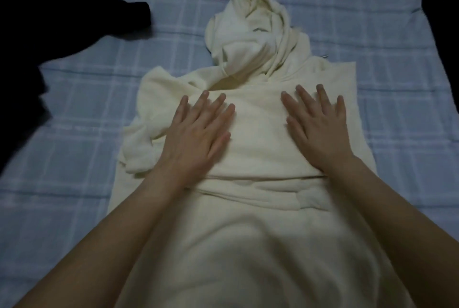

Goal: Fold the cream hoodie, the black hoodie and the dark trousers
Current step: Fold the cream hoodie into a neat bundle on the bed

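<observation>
The cream hoodie point(258, 133) lies lengthwise on the bed, its hood crumpled at the far end and both sleeves folded in across the chest. My left hand point(196, 131) lies flat on the folded left side, fingers straight and spread. My right hand point(320, 128) presses flat on the right side in the same way. A black garment point(104, 16) lies bunched at the far left; I cannot tell whether it is the hoodie or the trousers.
A light blue checked sheet point(74, 158) covers the bed under everything. Dark areas border the sheet at the far left and the top right corner.
</observation>
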A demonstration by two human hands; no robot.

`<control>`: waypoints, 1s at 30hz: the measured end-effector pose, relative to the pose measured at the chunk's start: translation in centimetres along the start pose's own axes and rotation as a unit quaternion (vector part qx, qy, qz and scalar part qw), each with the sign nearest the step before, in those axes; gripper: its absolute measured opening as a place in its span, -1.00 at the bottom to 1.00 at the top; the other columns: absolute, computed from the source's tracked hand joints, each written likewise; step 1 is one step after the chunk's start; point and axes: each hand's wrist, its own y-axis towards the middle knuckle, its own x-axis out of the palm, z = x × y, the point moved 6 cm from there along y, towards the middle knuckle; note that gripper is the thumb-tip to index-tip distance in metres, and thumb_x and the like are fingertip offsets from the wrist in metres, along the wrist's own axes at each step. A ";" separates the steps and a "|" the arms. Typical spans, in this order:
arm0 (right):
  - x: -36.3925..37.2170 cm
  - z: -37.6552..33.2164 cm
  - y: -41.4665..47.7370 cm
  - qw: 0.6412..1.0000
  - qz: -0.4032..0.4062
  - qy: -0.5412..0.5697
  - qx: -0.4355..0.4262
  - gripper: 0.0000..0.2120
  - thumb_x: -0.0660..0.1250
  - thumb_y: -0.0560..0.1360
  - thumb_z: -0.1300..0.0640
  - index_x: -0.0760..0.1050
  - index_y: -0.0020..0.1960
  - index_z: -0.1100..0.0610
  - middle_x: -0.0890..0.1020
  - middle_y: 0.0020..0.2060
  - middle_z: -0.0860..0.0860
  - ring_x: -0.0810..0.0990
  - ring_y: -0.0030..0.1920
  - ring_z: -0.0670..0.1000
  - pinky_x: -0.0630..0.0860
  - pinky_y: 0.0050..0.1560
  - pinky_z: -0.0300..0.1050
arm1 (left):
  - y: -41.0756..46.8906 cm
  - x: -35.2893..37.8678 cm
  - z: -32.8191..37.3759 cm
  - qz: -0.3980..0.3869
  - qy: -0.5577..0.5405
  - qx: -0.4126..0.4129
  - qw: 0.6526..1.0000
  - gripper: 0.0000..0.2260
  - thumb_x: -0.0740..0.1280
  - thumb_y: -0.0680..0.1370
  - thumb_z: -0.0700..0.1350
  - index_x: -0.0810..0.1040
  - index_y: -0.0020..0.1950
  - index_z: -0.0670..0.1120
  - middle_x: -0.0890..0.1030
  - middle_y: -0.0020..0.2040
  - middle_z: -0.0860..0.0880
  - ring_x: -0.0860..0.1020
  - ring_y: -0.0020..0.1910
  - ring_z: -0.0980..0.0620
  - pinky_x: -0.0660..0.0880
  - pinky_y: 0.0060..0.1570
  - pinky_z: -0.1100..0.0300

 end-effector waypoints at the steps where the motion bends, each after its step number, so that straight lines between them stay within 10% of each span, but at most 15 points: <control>1: 1.1 1.6 0.0 1.000 -0.006 0.012 0.019 -0.48 -0.18 0.63 -0.21 -0.01 0.59 -0.25 0.16 0.59 -0.07 0.05 0.59 0.15 -0.01 0.51 0.34 | 0.3 1.3 -0.5 -0.020 -0.009 -0.017 1.000 -0.51 -0.04 0.64 0.14 0.23 0.55 0.06 0.22 0.57 -0.01 0.16 0.56 -0.10 0.01 0.50 -0.16; 7: 2.6 3.4 -0.3 0.998 -0.029 0.047 0.041 -0.48 -0.19 0.63 -0.21 -0.08 0.58 -0.27 0.12 0.60 -0.11 0.00 0.60 0.08 -0.03 0.54 0.23 | 0.7 3.3 -1.2 -0.060 -0.058 -0.062 0.995 -0.51 -0.02 0.62 0.17 0.24 0.55 0.10 0.18 0.58 0.05 0.12 0.57 -0.01 0.06 0.50 -0.11; 13: -5.5 3.4 4.4 0.989 0.032 0.130 -0.066 -0.46 -0.03 0.60 -0.18 0.32 0.51 -0.05 0.45 0.40 0.12 0.48 0.26 0.24 0.44 0.18 0.12 | 5.7 -5.7 -4.2 0.207 -0.238 -0.180 0.932 -0.70 0.20 0.57 -0.05 0.54 0.23 -0.11 0.59 0.07 -0.10 0.51 0.06 -0.06 0.39 0.12 0.08; 18: -7.0 3.5 17.0 0.960 -0.003 0.268 -0.086 -0.55 0.05 0.59 -0.21 0.29 0.47 -0.28 0.39 0.36 0.13 0.41 0.33 0.12 0.35 0.34 0.03 | 16.1 -2.1 -8.0 0.030 -0.425 -0.366 0.827 -0.57 0.24 0.61 0.06 0.27 0.47 0.15 0.56 0.16 -0.12 0.54 0.12 -0.11 0.44 0.17 0.08; 22: -4.6 3.6 22.9 0.932 -0.098 0.348 -0.031 -0.60 0.21 0.63 -0.01 0.36 0.44 -0.25 0.53 0.19 -0.01 0.50 0.11 -0.04 0.35 0.09 -0.19 | 19.8 0.8 -7.4 -0.129 -0.424 -0.337 0.831 -0.47 0.33 0.56 0.04 0.24 0.48 0.20 0.38 0.36 0.02 0.45 0.25 -0.10 0.42 0.28 0.01; 27: -5.6 3.8 23.7 0.850 -0.102 0.516 0.014 -0.53 0.35 0.50 0.37 0.56 0.33 0.00 0.62 -0.03 -0.16 0.60 -0.11 -0.27 0.49 -0.15 -0.46 | 22.7 -2.0 -9.5 -0.016 -0.474 -0.253 0.843 -0.48 0.36 0.49 -0.37 0.46 0.39 0.02 0.51 0.19 -0.10 0.54 -0.20 0.09 0.50 -0.35 0.39; 30: -7.5 4.3 23.9 0.840 -0.002 0.542 -0.002 -0.50 0.38 0.46 0.39 0.57 0.30 -0.04 0.62 -0.08 -0.17 0.58 -0.18 -0.32 0.48 -0.07 -0.42 | 25.2 -5.3 -11.2 0.056 -0.481 -0.169 0.859 -0.43 0.29 0.46 -0.48 0.47 0.40 -0.06 0.50 0.27 -0.04 0.57 0.01 0.14 0.50 -0.12 0.44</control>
